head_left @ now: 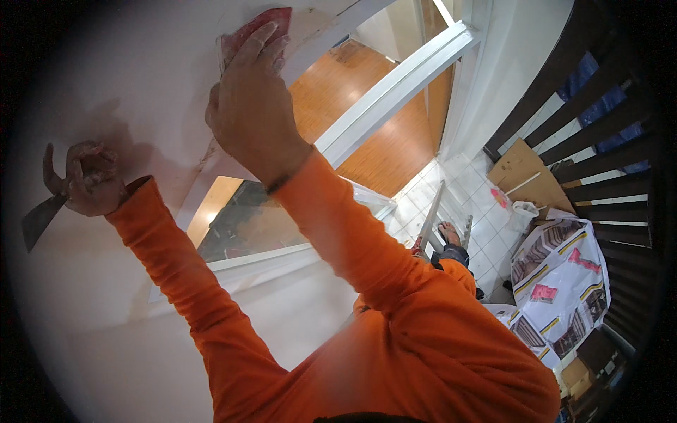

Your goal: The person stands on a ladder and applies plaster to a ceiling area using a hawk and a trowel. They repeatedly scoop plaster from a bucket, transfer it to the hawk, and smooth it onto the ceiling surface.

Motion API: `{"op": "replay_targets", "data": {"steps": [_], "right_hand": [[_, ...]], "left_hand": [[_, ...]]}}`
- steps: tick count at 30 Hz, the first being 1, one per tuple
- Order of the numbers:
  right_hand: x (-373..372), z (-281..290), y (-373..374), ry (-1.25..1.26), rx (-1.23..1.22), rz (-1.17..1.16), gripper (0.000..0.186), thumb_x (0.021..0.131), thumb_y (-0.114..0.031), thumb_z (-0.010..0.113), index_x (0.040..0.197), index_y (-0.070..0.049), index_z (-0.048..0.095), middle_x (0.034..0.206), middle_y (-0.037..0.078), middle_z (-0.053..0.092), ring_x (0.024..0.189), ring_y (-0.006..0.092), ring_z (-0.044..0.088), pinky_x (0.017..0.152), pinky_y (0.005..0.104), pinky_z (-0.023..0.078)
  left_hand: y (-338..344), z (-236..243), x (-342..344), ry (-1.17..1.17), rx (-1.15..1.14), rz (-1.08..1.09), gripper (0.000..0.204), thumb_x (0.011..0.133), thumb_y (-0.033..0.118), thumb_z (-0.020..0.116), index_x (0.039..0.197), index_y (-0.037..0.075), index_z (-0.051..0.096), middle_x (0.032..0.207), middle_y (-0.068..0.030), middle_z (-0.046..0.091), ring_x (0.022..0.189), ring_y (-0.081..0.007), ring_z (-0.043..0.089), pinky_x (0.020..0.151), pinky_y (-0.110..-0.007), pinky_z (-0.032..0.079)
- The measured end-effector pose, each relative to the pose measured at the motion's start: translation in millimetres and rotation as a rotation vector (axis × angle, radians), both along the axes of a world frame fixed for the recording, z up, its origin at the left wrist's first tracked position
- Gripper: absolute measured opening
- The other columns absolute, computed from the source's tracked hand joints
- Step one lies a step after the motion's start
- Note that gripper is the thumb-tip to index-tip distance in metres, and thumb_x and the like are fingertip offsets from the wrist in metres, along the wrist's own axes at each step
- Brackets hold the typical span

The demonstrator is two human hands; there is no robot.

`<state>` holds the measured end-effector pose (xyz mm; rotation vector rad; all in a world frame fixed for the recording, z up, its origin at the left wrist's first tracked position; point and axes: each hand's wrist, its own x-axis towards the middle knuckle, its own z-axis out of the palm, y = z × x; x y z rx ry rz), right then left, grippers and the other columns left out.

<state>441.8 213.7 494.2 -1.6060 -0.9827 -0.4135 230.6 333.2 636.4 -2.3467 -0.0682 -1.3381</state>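
Note:
My right hand (254,113) is raised to the white wall, its fingers pressing a red piece of what looks like sandpaper (280,19) flat against the surface. White dust coats the fingertips. Further left, my left hand (94,178) is curled round a putty knife (44,220), whose dark blade points down and out to the left. Its handle is mostly hidden in the fist. Both arms wear orange sleeves.
A white-framed window opening (395,88) lies beside the wall, with an orange-brown floor beyond. Below are a metal ladder (429,220), my bare foot (448,233), and white tiles. Cardboard (523,173), a printed plastic sheet (564,282) and a dark slatted railing (610,192) are at right.

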Motion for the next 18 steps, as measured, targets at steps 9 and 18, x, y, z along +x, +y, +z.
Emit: {"op": "replay_targets", "data": {"steps": [9,18], "right_hand": [[102.5,-88.6,-49.0,0.521,0.353,0.548,0.042,0.089,-0.010,0.050,0.129,0.003,0.047,0.121,0.018,0.057,0.092,0.0274,0.062,0.084,0.0364,0.050],[103.1,-93.5,-56.3,1.195,0.637,0.808,0.023,0.090,-0.007,0.052,0.112,-0.001,0.055,0.106,0.006,0.060,0.095,0.0152,0.059,0.085,0.0314,0.049]], "left_hand": [[-4.5,-12.2,-2.8,-0.168,-0.337,-0.073,0.042,0.088,0.020,0.051,0.113,-0.013,0.043,0.070,-0.0170,0.065,0.042,-0.0162,0.056,0.049,-0.027,0.052],[2.5,-13.9,-6.0,-0.183,-0.498,-0.131,0.053,0.086,0.015,0.051,0.128,-0.013,0.034,0.071,-0.0176,0.065,0.043,-0.0160,0.056,0.045,-0.027,0.049]]}}
